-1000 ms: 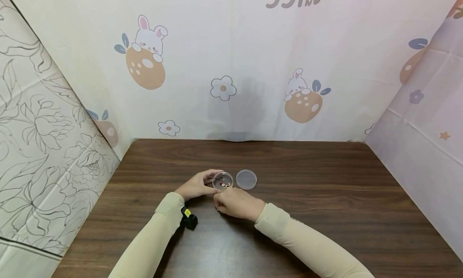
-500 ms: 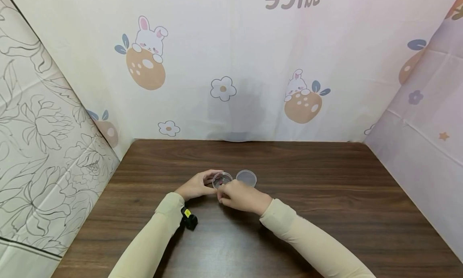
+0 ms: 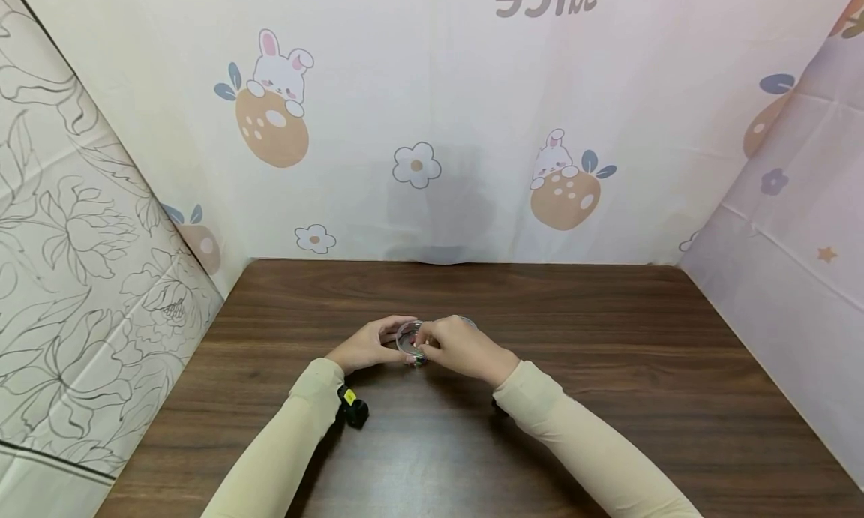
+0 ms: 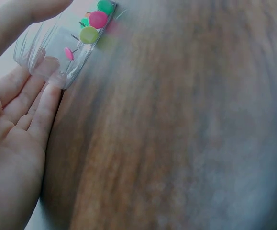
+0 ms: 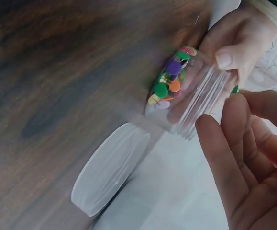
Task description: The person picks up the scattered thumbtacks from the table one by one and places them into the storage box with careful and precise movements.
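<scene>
A clear plastic jar (image 3: 406, 340) with a threaded neck stands on the table, several coloured thumbtacks (image 5: 171, 79) lying at its bottom. My left hand (image 3: 367, 345) holds the jar from the left, thumb on the near side and fingers round the far side. In the left wrist view pink, green and yellow tacks show through the wall of the jar (image 4: 57, 43). My right hand (image 3: 462, 348) is at the jar's mouth. Its thumb and forefinger pinch a green thumbtack (image 5: 235, 89), seen at the fingertips in the right wrist view.
The clear round lid (image 5: 110, 168) lies on the wooden table (image 3: 574, 338) just right of the jar, mostly hidden behind my right hand in the head view. A black wrist camera (image 3: 354, 409) hangs by my left sleeve. A printed curtain (image 3: 472, 128) stands behind the table.
My right hand has moved up and to the right, from in front of the jar to its mouth, and now covers most of the lid. My left hand and the jar stay put.
</scene>
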Motion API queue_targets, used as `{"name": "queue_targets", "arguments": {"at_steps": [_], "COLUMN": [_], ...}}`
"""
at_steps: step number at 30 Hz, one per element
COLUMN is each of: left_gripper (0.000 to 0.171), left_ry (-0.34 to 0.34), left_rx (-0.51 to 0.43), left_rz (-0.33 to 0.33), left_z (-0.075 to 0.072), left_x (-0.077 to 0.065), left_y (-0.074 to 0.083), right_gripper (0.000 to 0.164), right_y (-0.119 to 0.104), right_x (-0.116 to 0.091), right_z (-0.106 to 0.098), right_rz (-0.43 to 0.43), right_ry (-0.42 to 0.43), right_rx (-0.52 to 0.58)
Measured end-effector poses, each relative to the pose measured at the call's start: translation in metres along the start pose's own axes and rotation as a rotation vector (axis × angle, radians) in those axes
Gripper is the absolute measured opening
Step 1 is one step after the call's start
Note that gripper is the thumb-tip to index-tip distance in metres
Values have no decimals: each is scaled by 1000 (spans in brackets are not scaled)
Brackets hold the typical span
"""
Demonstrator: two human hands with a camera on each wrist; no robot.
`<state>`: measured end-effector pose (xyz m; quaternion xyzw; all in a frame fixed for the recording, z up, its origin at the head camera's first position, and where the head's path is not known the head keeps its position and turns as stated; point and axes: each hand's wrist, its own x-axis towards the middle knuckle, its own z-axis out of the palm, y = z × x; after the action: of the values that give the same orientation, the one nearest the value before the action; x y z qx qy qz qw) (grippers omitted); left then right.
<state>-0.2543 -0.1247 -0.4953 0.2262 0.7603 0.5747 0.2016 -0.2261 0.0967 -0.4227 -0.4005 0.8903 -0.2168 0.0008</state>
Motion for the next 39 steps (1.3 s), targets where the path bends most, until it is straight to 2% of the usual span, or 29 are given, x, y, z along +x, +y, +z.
{"name": "queue_targets", "arguments": {"at_steps": [6,12,17,22,27,35,39], "left_gripper": [74,74,73,73,73,74,74], "left_ry": [10,22,20,12,-4,15,21], "left_rx": [22,30,29,25,18,16,20], "left_rz": [8,18,-2,-14,1,-3,-1], "left_z": [0,0,0,1,2,1,1], "left_x": [0,-1,-1,-4,-10,-2,-1], "left_y": [-1,-1,-1,10,23,3,0], "right_gripper": [10,10,10,10,13,15,16], "right_y": [7,13,13,13,13,10,9], "right_x": [3,8,10,11,12,8,5], "right_z": [1,6,8,9,10,6,5], "right_rz": [55,58,69,82,105,100,94], "right_ry": [19,50,36,21,1,7,21], "right_rx": [19,9,15,11,27,45,34]}}
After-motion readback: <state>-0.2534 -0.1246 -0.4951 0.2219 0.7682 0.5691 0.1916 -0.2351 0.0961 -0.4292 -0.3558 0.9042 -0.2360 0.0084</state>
